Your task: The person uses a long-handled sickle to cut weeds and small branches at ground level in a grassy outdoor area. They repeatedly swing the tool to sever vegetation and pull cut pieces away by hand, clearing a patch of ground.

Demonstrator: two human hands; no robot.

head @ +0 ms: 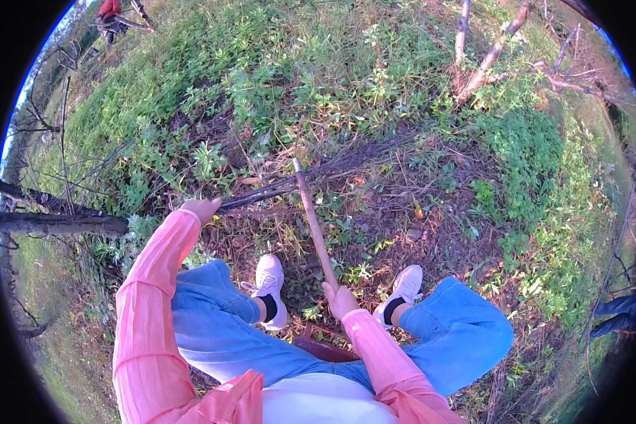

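My left hand (202, 210) is closed around the near ends of a bundle of thin dark twigs (275, 190), which stretches out to the right over the ground. My right hand (340, 300) grips the lower end of a peeled-looking wooden stick (315, 228). The stick points away from me, and its pale far tip lies over or beside the twigs; whether they touch I cannot tell. Both hands are in front of my bent knees, the right one between my two light shoes (268, 283).
Leafy weeds (244, 95) and bare soil surround me. A thick trunk or branch (63, 223) juts in at left, thinner trunks (479, 74) rise at upper right. A person in red (109, 9) is far off at upper left; another person's dark-clothed legs (619, 312) show at right.
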